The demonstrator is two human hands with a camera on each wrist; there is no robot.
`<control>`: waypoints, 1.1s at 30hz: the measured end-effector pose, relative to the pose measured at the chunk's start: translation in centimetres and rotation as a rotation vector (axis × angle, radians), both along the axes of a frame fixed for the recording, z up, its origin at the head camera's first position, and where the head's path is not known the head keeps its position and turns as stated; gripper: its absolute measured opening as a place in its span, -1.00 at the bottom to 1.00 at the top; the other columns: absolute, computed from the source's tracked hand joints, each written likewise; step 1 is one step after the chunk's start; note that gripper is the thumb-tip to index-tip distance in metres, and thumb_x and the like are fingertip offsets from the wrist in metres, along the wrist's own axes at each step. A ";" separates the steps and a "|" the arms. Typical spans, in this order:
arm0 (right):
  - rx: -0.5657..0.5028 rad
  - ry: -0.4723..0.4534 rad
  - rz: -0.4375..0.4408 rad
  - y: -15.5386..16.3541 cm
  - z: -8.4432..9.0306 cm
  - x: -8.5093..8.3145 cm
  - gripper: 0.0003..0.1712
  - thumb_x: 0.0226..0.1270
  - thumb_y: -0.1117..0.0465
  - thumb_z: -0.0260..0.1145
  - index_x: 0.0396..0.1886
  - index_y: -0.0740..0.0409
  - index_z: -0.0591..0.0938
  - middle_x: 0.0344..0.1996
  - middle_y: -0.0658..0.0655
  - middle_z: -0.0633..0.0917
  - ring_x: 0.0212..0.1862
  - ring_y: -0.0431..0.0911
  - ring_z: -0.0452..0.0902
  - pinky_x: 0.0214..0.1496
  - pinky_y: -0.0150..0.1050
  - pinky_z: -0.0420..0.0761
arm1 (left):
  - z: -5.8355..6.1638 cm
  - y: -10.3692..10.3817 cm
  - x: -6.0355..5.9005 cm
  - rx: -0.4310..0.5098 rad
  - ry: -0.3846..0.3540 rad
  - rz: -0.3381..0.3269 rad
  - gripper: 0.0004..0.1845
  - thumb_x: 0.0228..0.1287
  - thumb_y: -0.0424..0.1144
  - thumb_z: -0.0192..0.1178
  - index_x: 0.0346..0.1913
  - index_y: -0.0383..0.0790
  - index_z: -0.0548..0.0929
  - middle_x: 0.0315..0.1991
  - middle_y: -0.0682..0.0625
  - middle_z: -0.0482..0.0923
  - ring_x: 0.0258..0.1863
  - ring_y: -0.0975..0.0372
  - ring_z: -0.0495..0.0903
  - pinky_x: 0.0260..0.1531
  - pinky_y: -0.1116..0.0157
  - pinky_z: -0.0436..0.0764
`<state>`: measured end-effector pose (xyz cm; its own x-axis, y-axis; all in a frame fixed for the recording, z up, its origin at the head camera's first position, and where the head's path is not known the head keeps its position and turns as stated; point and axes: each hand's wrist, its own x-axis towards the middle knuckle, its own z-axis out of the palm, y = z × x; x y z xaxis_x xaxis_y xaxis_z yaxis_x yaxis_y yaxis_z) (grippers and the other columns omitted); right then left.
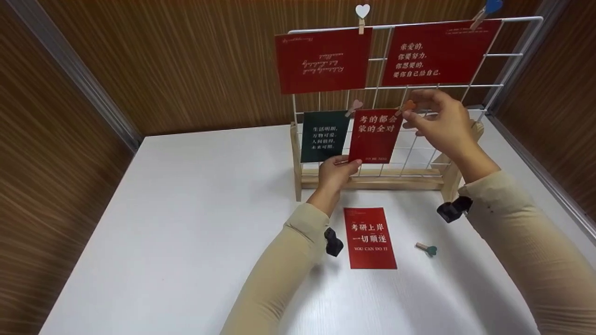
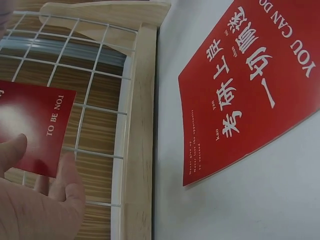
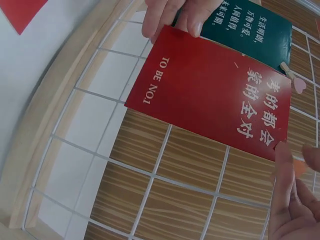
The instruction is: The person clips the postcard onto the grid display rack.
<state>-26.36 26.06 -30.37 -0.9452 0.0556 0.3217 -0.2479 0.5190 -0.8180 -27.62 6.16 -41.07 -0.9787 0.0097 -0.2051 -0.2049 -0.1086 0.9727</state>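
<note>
A small red card (image 1: 375,142) with white characters stands against the white wire grid (image 1: 421,142). My left hand (image 1: 336,173) pinches its lower left corner, the thumb in front; the left wrist view shows that thumb on the card's face. At the upper right corner my right hand (image 1: 442,118) pinches an orange heart clothespin (image 1: 409,106), partly hidden by the fingers in the right wrist view. Just left of the red card hangs a dark green card (image 1: 324,137), with a pink heart clothespin (image 1: 355,107) at its upper right corner.
Two larger red cards (image 1: 323,63) hang along the grid's top, with a white heart clothespin (image 1: 362,17) and a blue one (image 1: 486,11). Another red card (image 1: 370,238) and a green heart clothespin (image 1: 426,249) lie on the white table (image 1: 186,223). A wooden base (image 1: 372,183) supports the grid.
</note>
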 end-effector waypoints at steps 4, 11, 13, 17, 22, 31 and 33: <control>-0.093 0.033 0.016 0.3 -0.5 0.4 -0.36 0.23 0.13 0.39 0.27 0.18 0.41 0.03 0.19 0.63 -0.35 -0.33 0.65 -0.42 -0.44 0.59 | 0.1 0.0 0.4 0.018 -0.060 -0.009 -0.39 0.06 -0.21 0.44 0.15 -0.36 0.47 -0.21 -0.10 0.67 -0.23 0.16 0.67 -0.10 0.17 0.58; -0.152 0.119 0.032 1.0 -1.7 1.9 -0.35 0.32 0.12 0.30 0.35 0.14 0.32 0.16 0.28 0.54 -0.28 -0.30 0.66 -0.39 -0.46 0.58 | 0.0 0.0 1.0 -0.070 -0.156 -0.071 -0.11 -0.01 0.04 0.46 0.34 -0.24 0.30 0.00 -0.11 0.60 -0.02 0.14 0.61 0.05 0.16 0.50; -0.147 0.144 0.027 1.1 -2.1 2.4 -0.36 0.35 0.11 0.26 0.36 0.13 0.30 0.16 0.29 0.52 -0.26 -0.29 0.66 -0.36 -0.46 0.58 | -0.1 -0.2 1.2 -0.094 -0.163 -0.082 -0.08 -0.03 0.10 0.45 0.35 -0.21 0.29 0.04 -0.11 0.57 0.02 0.12 0.58 0.09 0.14 0.47; -0.138 0.165 0.013 1.5 -2.8 3.4 -0.36 0.37 0.12 0.21 0.40 0.08 0.26 0.19 0.31 0.49 -0.20 -0.29 0.65 -0.29 -0.47 0.56 | -0.6 -0.9 1.7 -0.158 -0.139 -0.115 -0.04 -0.04 0.15 0.43 0.38 -0.18 0.26 0.13 -0.12 0.46 0.11 0.08 0.48 0.13 0.07 0.41; -0.076 0.125 -0.011 2.5 -4.0 4.6 -0.31 0.36 0.10 0.21 0.44 -0.03 0.20 0.24 0.32 0.44 -0.13 -0.34 0.59 -0.11 -0.47 0.53 | -1.2 -2.0 2.3 -0.217 -0.097 -0.168 -0.02 -0.01 0.13 0.40 0.41 -0.24 0.20 0.22 -0.19 0.35 0.21 0.00 0.35 0.19 0.00 0.32; 0.061 0.020 -0.037 4.1 -6.2 6.3 -0.22 0.36 0.04 0.22 0.48 -0.10 0.10 0.27 0.31 0.40 0.06 -0.15 0.50 0.07 -0.36 0.42 | -2.3 -2.9 3.5 -0.288 -0.105 -0.179 -0.03 -0.01 0.08 0.43 0.42 -0.18 0.19 0.32 -0.14 0.29 0.28 0.03 0.29 0.21 -0.02 0.30; 0.090 -0.011 -0.025 4.3 -6.6 6.6 -0.19 0.36 0.03 0.22 0.50 -0.08 0.05 0.29 0.32 0.37 0.14 0.07 0.47 0.17 -0.14 0.43 | -2.5 -3.0 3.7 -0.320 -0.092 -0.185 -0.03 -0.01 0.07 0.43 0.42 -0.19 0.19 0.33 -0.13 0.28 0.30 0.04 0.28 0.21 0.03 0.32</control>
<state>-19.74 30.32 -36.99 -0.9475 0.0505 0.3158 -0.2249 0.5968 -0.7702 -23.89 3.16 -43.54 -0.9438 0.1054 -0.3132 -0.2808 0.2442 0.9282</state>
